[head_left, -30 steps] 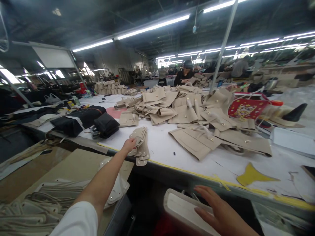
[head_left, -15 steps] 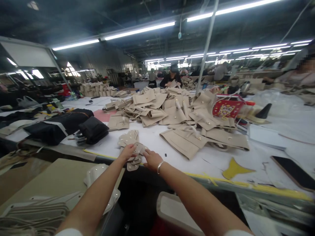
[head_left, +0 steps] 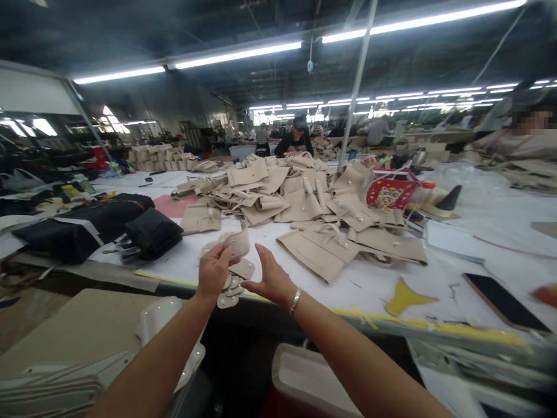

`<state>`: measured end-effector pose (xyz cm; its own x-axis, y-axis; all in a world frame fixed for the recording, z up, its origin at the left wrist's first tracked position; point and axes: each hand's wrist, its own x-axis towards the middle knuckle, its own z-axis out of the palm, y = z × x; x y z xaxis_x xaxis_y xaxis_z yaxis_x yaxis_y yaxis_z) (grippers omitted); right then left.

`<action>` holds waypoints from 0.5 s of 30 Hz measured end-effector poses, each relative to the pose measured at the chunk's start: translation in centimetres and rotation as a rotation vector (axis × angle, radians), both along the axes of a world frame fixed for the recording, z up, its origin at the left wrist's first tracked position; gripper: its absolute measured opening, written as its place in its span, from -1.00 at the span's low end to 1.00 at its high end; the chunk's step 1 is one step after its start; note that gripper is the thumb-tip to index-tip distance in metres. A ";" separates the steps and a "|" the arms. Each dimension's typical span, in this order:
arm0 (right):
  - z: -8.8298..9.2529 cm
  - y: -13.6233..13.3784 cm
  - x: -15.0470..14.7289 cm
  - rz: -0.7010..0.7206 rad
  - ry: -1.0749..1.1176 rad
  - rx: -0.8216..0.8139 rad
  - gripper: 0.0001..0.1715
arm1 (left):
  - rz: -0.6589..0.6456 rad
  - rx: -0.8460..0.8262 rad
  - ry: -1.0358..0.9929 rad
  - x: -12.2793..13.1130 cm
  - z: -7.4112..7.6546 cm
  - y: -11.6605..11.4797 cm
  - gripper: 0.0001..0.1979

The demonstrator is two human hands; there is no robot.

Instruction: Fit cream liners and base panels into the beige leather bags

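Note:
My left hand (head_left: pixel 214 270) is closed on one beige leather tab (head_left: pixel 237 242), lifted a little above the stack of beige tabs (head_left: pixel 232 280) at the near edge of the white table (head_left: pixel 435 284). My right hand (head_left: pixel 270 278) is beside it with its fingers spread, holding nothing, its thumb close to the stack. A silver bracelet (head_left: pixel 296 301) is on my right wrist.
A large heap of beige bag panels (head_left: pixel 304 203) covers the table's middle. Black bags (head_left: pixel 104 223) lie left, a red patterned bag (head_left: pixel 389 193) right, a yellow cut-out (head_left: pixel 404 297) and a dark phone (head_left: pixel 502 302) near the front. A brown board (head_left: pixel 87 325) and white pieces (head_left: pixel 52 389) lie lower left. People work further back.
My left hand has lifted one tab off the stack. My right hand came up from the grey box below to the stack, and its fingers have now spread apart.

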<state>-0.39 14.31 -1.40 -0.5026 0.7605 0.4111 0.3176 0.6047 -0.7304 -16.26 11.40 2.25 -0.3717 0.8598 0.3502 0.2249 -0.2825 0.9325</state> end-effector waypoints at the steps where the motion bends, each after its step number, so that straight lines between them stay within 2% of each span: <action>1: 0.7 -0.7 0.7 0.026 0.108 -0.065 0.05 | -0.095 -0.038 0.065 2.1 -0.4 -1.0 -0.63; 3: 1.5 -2.2 2.5 0.043 0.326 -0.271 -0.24 | -0.304 -0.051 0.189 5.4 -1.0 -3.0 -0.61; 5: 1.3 -3.5 4.7 0.019 0.542 -0.532 -0.54 | -0.421 0.027 0.289 7.1 -1.5 -4.7 -0.59; 7: 0.7 -5.1 7.2 -0.022 0.723 -0.756 -0.65 | -0.347 0.109 0.388 7.4 -2.0 -5.7 -0.60; 9: -0.1 -6.9 9.5 -0.050 0.866 -0.907 -0.69 | -0.160 0.102 0.436 6.9 -2.9 -5.9 -0.55; 11: -0.7 -8.9 11.7 -0.064 0.958 -0.978 -0.71 | -0.047 -0.034 0.344 6.3 -4.4 -5.7 -0.42; 12: -1.0 -9.9 12.6 -0.068 0.992 -0.999 -0.72 | -0.065 -0.138 0.236 6.2 -5.4 -5.7 -0.36; 13: -1.4 -10.9 13.5 -0.077 1.020 -1.017 -0.72 | -0.144 -0.263 0.096 6.2 -6.4 -5.9 -0.30; 15: -2.1 -12.7 14.9 -0.122 1.069 -1.038 -0.70 | -0.415 -0.527 -0.232 6.7 -8.4 -6.8 -0.28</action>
